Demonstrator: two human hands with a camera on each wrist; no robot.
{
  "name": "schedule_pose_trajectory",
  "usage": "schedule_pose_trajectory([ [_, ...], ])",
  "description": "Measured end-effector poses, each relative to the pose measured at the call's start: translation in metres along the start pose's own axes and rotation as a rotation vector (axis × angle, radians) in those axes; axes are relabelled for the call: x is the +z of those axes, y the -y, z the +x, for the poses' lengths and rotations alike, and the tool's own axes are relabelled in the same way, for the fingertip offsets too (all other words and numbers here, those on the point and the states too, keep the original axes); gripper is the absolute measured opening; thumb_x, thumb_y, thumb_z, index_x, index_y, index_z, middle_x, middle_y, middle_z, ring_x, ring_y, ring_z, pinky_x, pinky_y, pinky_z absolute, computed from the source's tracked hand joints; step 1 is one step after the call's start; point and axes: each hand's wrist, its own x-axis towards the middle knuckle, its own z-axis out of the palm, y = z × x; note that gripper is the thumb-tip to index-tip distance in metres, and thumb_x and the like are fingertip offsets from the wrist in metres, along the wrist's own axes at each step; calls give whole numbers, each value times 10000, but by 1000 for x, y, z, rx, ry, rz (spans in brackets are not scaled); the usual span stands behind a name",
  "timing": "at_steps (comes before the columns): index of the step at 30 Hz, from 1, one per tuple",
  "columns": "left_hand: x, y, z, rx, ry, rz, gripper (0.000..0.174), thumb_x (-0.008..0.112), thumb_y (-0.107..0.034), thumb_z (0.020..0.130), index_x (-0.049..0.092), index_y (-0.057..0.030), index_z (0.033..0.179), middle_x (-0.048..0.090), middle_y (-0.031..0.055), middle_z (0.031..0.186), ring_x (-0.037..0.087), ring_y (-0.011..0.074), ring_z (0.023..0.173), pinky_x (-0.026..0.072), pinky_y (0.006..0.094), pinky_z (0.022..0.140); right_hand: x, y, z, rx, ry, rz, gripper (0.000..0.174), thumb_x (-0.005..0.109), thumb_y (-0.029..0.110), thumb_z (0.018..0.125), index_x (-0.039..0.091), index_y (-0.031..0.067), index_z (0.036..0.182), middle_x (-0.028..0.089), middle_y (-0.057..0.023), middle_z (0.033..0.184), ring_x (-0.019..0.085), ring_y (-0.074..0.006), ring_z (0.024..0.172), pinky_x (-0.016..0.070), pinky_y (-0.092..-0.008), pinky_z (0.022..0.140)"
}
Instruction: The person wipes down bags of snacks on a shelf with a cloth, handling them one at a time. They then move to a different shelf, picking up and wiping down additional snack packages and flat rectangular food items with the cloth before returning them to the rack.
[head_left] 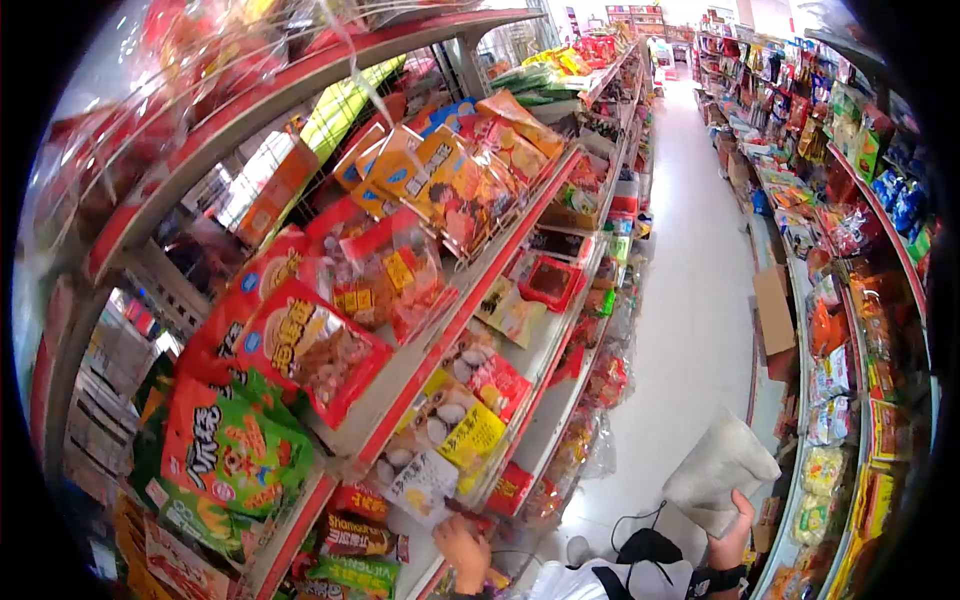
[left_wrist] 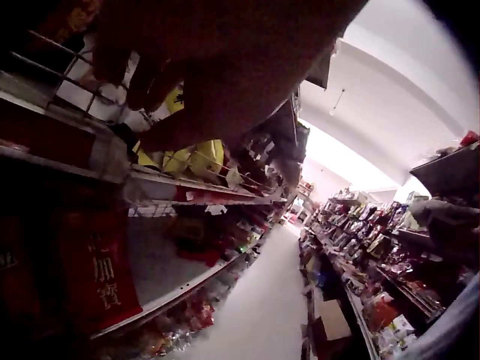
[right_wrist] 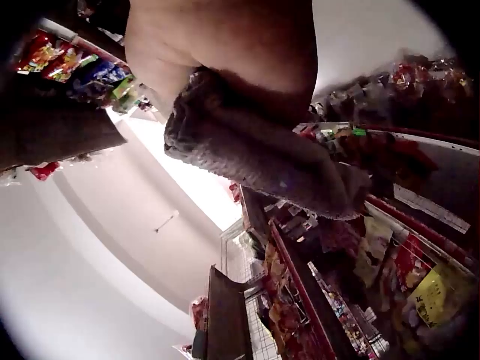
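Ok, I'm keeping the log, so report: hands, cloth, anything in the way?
Right hand gripping grey cloth. Left hand at white packet, grip unclear. Possible obstruction: yellow packet alongside.

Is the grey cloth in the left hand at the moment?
No, the right hand holds the grey cloth, while the left hand is beside a white packet.

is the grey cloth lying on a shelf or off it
Off it: in the head view the right hand holds the grey cloth up, with aisle floor showing beyond it.
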Motion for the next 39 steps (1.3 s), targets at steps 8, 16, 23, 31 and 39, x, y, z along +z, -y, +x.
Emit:
schedule_pose_trajectory([
  [8, 77, 75, -11, -213, -45, -478, 230, 408, -171, 845, 474, -23, 683, 470, 59, 641, 426, 224, 650, 332, 322, 554, 56, 27, 79, 246, 5, 373, 407, 462, 242, 783, 429, 52, 1141, 478, -91, 1089, 476, -234, 966, 364, -366, 863],
  [16, 38, -12, 34, -355, -58, 439, 289, 647, -301, 561, 548, -47, 656, 516, 131, 628, 495, 348, 609, 390, 467, 557, 55, 58, 223, 134, 54, 227, 414, 489, 230, 778, 426, 65, 1153, 487, -71, 1092, 462, -219, 1000, 365, -353, 874],
  [23, 54, -121, 85, -496, -39, 304, 428, 613, -130, 543, 515, 22, 932, 470, 213, 955, 428, 383, 926, 331, 463, 823, 3, 46, 334, 99, 147, 289, 480, 541, 121, 754, 352, 21, 1183, 436, -99, 1133, 443, -235, 1021, 359, -349, 885],
  [31, 126, -230, 103, -198, 204, -202, 183, 571, -78, 648, 533, -6, 812, 503, 175, 847, 494, 343, 813, 410, 407, 705, -11, 55, 347, 48, 280, -97, 549, 625, 91, 688, 365, -14, 1159, 406, -148, 1145, 444, -233, 1018, 366, -340, 878],
  [39, 171, -288, 169, -46, 246, -472, 213, 528, -61, 667, 536, 0, 871, 533, 184, 814, 517, 330, 772, 422, 376, 683, 35, 73, 364, 307, 181, 17, 375, 523, 152, 796, 404, 40, 1134, 430, -148, 1142, 449, -250, 1025, 361, -368, 891],
])
